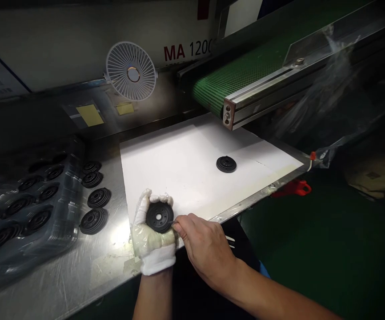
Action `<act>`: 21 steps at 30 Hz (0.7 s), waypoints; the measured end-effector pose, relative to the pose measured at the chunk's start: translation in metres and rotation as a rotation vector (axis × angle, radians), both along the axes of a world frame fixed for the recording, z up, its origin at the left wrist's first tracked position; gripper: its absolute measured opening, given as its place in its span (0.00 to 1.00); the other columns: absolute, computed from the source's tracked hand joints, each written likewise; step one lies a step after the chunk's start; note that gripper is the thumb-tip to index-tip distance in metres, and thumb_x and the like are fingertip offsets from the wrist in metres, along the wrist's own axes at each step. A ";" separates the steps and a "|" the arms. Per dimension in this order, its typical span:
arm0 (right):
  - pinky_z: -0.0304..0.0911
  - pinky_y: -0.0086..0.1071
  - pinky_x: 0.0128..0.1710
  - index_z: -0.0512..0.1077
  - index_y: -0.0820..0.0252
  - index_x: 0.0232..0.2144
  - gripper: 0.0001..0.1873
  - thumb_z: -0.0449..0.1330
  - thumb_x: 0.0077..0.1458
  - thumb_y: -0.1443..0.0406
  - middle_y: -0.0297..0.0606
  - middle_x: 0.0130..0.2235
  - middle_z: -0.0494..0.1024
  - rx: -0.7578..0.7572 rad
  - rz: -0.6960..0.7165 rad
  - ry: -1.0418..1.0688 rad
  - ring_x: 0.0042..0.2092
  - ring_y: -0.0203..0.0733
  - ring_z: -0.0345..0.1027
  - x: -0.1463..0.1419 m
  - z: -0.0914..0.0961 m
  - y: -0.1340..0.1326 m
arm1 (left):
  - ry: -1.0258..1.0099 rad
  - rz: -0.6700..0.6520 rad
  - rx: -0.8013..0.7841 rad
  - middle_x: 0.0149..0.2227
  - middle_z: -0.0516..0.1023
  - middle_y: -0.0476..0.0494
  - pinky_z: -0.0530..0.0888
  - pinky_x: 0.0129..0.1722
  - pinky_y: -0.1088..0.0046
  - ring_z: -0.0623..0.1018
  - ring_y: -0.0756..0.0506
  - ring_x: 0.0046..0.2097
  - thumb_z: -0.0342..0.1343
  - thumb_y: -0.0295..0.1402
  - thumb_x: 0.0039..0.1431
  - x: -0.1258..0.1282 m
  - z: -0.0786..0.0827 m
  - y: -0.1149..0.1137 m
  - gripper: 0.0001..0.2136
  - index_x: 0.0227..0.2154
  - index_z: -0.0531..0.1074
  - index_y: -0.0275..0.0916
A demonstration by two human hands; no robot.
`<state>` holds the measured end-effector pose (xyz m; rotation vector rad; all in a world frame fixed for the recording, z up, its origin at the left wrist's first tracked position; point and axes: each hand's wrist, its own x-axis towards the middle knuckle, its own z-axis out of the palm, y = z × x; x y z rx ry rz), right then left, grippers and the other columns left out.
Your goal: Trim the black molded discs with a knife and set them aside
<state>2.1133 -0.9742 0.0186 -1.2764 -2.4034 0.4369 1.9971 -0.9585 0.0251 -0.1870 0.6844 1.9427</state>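
Observation:
My left hand, in a white glove, is closed around a round black plastic disc with a hole in its centre. The fingers wrap its far edge, and its ringed face points up. Bare, my right hand pinches a thin, dark, pointed tool, whose tip meets the disc's right rim. Most of that tool is hidden inside the fist; a pale end shows behind the hand. Another black disc lies on the white sheet beyond both hands.
Several black discs line the metal table at left, beside a clear plastic tray holding more. A white fan stands at the back. The green conveyor belt overhangs the sheet's far side. Red-handled pliers or similar sit at the right edge.

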 end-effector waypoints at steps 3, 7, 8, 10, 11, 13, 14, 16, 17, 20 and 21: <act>0.48 0.32 0.27 0.66 0.56 0.33 0.12 0.45 0.66 0.62 0.33 0.29 0.72 -0.015 0.015 0.008 0.30 0.39 0.65 0.000 0.001 -0.001 | 0.065 0.002 0.015 0.27 0.72 0.51 0.72 0.45 0.66 0.73 0.52 0.32 0.55 0.23 0.52 -0.001 -0.003 -0.003 0.08 0.36 0.72 0.38; 0.50 0.32 0.28 0.67 0.57 0.33 0.12 0.45 0.65 0.62 0.33 0.30 0.72 -0.032 0.025 0.014 0.30 0.39 0.66 -0.001 0.000 -0.002 | 0.124 0.005 0.040 0.26 0.71 0.51 0.72 0.44 0.68 0.72 0.53 0.31 0.55 0.24 0.52 0.000 -0.006 -0.006 0.09 0.36 0.71 0.39; 0.50 0.32 0.28 0.67 0.56 0.33 0.12 0.45 0.65 0.62 0.33 0.30 0.72 -0.033 0.025 0.016 0.30 0.39 0.66 0.000 0.000 -0.003 | 0.124 0.013 0.037 0.26 0.71 0.51 0.72 0.43 0.68 0.72 0.53 0.31 0.55 0.24 0.52 0.000 -0.006 -0.006 0.08 0.36 0.71 0.39; 0.50 0.32 0.28 0.66 0.56 0.33 0.13 0.45 0.66 0.62 0.33 0.29 0.72 -0.032 0.024 0.019 0.30 0.39 0.65 0.000 0.000 -0.003 | 0.109 0.036 0.021 0.26 0.71 0.51 0.72 0.43 0.68 0.72 0.52 0.31 0.55 0.24 0.52 0.002 -0.003 -0.006 0.08 0.36 0.71 0.38; 0.50 0.32 0.28 0.66 0.56 0.33 0.13 0.45 0.66 0.62 0.33 0.29 0.71 -0.031 0.024 0.021 0.29 0.39 0.65 0.000 0.000 -0.003 | 0.102 0.049 0.012 0.26 0.71 0.51 0.72 0.43 0.68 0.73 0.52 0.30 0.54 0.24 0.52 0.003 -0.001 -0.007 0.08 0.36 0.71 0.38; 0.50 0.32 0.28 0.66 0.56 0.33 0.13 0.44 0.66 0.62 0.33 0.29 0.71 -0.033 0.022 0.025 0.29 0.39 0.64 0.001 0.000 -0.004 | 0.094 0.065 0.002 0.25 0.71 0.52 0.72 0.43 0.68 0.72 0.52 0.30 0.54 0.23 0.52 0.005 0.003 -0.007 0.08 0.36 0.71 0.38; 0.50 0.32 0.28 0.66 0.56 0.33 0.13 0.44 0.66 0.62 0.33 0.29 0.71 -0.037 0.024 0.028 0.29 0.39 0.64 0.001 0.000 -0.005 | 0.095 0.070 -0.003 0.25 0.70 0.52 0.72 0.42 0.68 0.72 0.52 0.30 0.54 0.23 0.52 0.005 0.004 -0.007 0.08 0.36 0.71 0.38; 0.51 0.32 0.28 0.66 0.56 0.33 0.13 0.44 0.66 0.62 0.33 0.30 0.72 -0.056 0.039 0.038 0.30 0.39 0.65 0.001 0.001 -0.007 | 0.112 0.075 -0.012 0.25 0.70 0.52 0.72 0.43 0.67 0.73 0.52 0.30 0.53 0.23 0.52 0.005 0.005 -0.007 0.08 0.36 0.71 0.38; 0.51 0.31 0.29 0.66 0.56 0.34 0.13 0.44 0.66 0.62 0.33 0.30 0.72 -0.068 0.050 0.048 0.31 0.39 0.65 0.001 0.002 -0.008 | 0.130 0.078 -0.015 0.25 0.71 0.52 0.72 0.43 0.67 0.73 0.52 0.30 0.54 0.23 0.52 0.004 0.005 -0.007 0.08 0.36 0.71 0.38; 0.52 0.31 0.30 0.67 0.56 0.35 0.13 0.44 0.66 0.62 0.33 0.31 0.72 -0.089 0.065 0.085 0.32 0.39 0.66 0.001 0.003 -0.008 | 0.175 0.081 -0.008 0.26 0.71 0.51 0.72 0.43 0.67 0.73 0.51 0.31 0.53 0.25 0.53 0.003 0.005 -0.007 0.07 0.36 0.70 0.38; 0.51 0.31 0.30 0.67 0.56 0.36 0.13 0.44 0.66 0.62 0.33 0.31 0.72 -0.082 0.048 0.090 0.32 0.39 0.66 0.002 0.003 -0.007 | 0.171 0.078 0.002 0.26 0.71 0.51 0.72 0.43 0.67 0.73 0.52 0.31 0.53 0.25 0.53 0.004 0.005 -0.007 0.07 0.36 0.70 0.39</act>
